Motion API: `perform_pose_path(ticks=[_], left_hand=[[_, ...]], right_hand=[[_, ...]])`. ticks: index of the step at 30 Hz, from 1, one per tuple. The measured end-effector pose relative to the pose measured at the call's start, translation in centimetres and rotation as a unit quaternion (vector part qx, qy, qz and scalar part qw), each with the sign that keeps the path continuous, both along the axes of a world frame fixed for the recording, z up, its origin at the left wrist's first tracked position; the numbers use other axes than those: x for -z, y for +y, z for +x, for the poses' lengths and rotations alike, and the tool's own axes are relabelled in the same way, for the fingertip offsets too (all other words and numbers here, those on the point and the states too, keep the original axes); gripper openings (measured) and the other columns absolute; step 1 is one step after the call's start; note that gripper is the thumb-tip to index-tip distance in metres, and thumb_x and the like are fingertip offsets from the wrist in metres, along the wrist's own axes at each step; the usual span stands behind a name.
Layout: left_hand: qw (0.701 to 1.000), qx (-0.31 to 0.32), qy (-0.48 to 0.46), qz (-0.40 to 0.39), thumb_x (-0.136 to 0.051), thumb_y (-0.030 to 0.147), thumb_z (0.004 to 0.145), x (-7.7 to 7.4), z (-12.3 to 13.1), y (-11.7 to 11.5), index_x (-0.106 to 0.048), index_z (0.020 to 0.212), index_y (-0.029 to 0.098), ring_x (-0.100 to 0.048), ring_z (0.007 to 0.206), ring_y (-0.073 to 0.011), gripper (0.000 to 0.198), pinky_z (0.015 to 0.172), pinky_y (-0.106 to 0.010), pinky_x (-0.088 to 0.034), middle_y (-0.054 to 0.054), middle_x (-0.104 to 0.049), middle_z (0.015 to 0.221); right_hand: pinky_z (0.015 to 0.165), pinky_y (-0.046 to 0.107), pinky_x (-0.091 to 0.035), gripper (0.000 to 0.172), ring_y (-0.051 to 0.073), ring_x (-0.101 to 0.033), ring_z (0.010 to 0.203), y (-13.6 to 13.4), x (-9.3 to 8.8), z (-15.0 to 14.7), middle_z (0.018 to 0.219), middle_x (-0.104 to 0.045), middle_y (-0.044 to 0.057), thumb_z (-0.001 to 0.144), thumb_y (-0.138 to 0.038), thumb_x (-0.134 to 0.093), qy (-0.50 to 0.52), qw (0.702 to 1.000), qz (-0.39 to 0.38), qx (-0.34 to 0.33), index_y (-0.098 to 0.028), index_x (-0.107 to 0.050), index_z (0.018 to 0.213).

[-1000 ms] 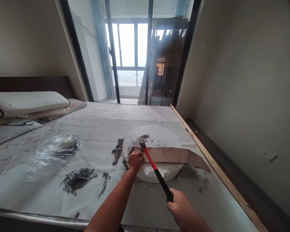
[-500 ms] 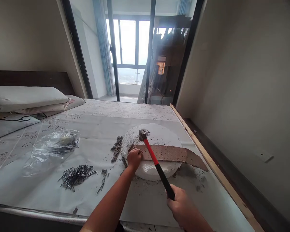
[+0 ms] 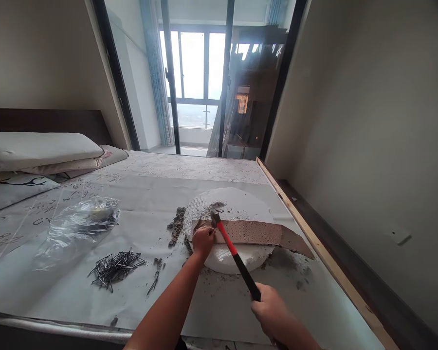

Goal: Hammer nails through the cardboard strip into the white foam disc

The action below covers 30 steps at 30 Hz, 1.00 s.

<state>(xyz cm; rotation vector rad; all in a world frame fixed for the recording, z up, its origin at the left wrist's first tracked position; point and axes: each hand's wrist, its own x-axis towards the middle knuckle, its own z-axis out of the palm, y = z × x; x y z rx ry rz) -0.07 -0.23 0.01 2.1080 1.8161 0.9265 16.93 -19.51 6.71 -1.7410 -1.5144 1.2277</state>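
My right hand point(image 3: 272, 308) is wrapped round the black end of a claw hammer point(image 3: 235, 250) with a red and black handle. The hammer's metal head is low over the fingertips of my left hand point(image 3: 203, 241). Those fingertips pinch a thin nail, its top barely showing by the hammer head, upright at the left part of a brown strip point(image 3: 253, 232) dotted with small holes. Beneath the strip lies a round white foam-like block point(image 3: 233, 257) with grey crumbs scattered on it. Whether the hammer touches the nail, I cannot tell.
A pile of loose nails point(image 3: 115, 267) lies on the white sheet, left of my arm. Behind it sits a clear plastic bag point(image 3: 83, 218). Grey rubble point(image 3: 176, 226) borders the block's left side. A wooden rail point(image 3: 324, 248) runs along the right edge; pillows point(image 3: 40, 150) are at the far left.
The hammer head has come down and slightly nearer, from above the strip's far edge to beside my left fingertips. My left hand keeps its place on the strip.
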Motion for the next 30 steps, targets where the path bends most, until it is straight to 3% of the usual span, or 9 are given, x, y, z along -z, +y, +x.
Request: perform_pose_path(ticks=[5, 10, 14, 19, 24, 30], left_hand=[[1.0, 0.003, 0.013, -0.012, -0.049, 0.029, 0.081, 0.03, 0.1, 0.07, -0.067, 0.074, 0.019, -0.057, 0.081, -0.0152, 0.021, 0.068, -0.024, -0.036, -0.003, -0.066, 0.08], [1.0, -0.005, 0.007, -0.012, -0.048, 0.027, 0.081, -0.09, 0.04, -0.01, -0.067, 0.073, 0.02, -0.057, 0.077, -0.0143, 0.021, 0.064, -0.024, -0.035, -0.002, -0.066, 0.08], [1.0, 0.006, 0.015, -0.006, -0.049, 0.028, 0.081, -0.01, -0.09, 0.01, -0.066, 0.072, 0.019, -0.057, 0.079, -0.0147, 0.022, 0.064, -0.024, -0.034, -0.003, -0.066, 0.078], [1.0, -0.002, 0.02, -0.01, -0.049, 0.028, 0.081, 0.13, -0.07, 0.18, -0.067, 0.073, 0.019, -0.057, 0.08, -0.015, 0.021, 0.065, -0.024, -0.034, -0.003, -0.067, 0.08], [1.0, 0.004, 0.016, -0.014, -0.05, 0.028, 0.08, -0.04, -0.09, 0.12, -0.067, 0.076, 0.02, -0.057, 0.08, -0.0145, 0.019, 0.067, -0.024, -0.035, -0.002, -0.067, 0.081], [0.999, -0.004, 0.015, -0.031, -0.05, 0.028, 0.08, -0.07, -0.02, 0.19, -0.068, 0.075, 0.02, -0.057, 0.082, -0.0151, 0.02, 0.069, -0.024, -0.035, -0.003, -0.067, 0.083]], right_hand=[[0.045, 0.021, -0.022, 0.015, 0.009, -0.027, 0.052, -0.28, -0.44, -0.06, 0.055, -0.03, -0.005, 0.063, -0.007, -0.038, 0.022, 0.999, 0.039, 0.006, -0.021, -0.033, 0.06], [0.045, 0.022, -0.02, 0.016, 0.009, -0.027, 0.05, -0.02, -0.24, -0.11, 0.054, -0.029, -0.005, 0.061, -0.007, -0.038, 0.008, 1.0, -0.004, -0.007, -0.021, -0.031, 0.058], [0.046, 0.022, -0.021, 0.015, 0.009, -0.027, 0.051, -0.08, -0.05, -0.06, 0.055, -0.029, -0.005, 0.064, -0.008, -0.037, 0.021, 0.999, 0.037, -0.003, -0.021, -0.032, 0.06], [0.045, 0.022, -0.021, 0.017, 0.009, -0.027, 0.05, -0.07, -0.14, -0.14, 0.053, -0.029, -0.006, 0.061, -0.006, -0.038, -0.001, 1.0, 0.003, -0.003, -0.021, -0.032, 0.058], [0.047, 0.021, -0.024, 0.014, 0.01, -0.027, 0.054, -0.02, -0.33, -0.24, 0.057, -0.033, -0.004, 0.062, -0.006, -0.037, 0.008, 0.999, 0.04, -0.011, -0.02, -0.035, 0.061], [0.049, 0.022, -0.024, 0.013, 0.011, -0.029, 0.055, -0.09, -0.05, -0.19, 0.056, -0.034, -0.004, 0.06, -0.007, -0.039, -0.012, 1.0, 0.024, -0.003, -0.02, -0.037, 0.059]])
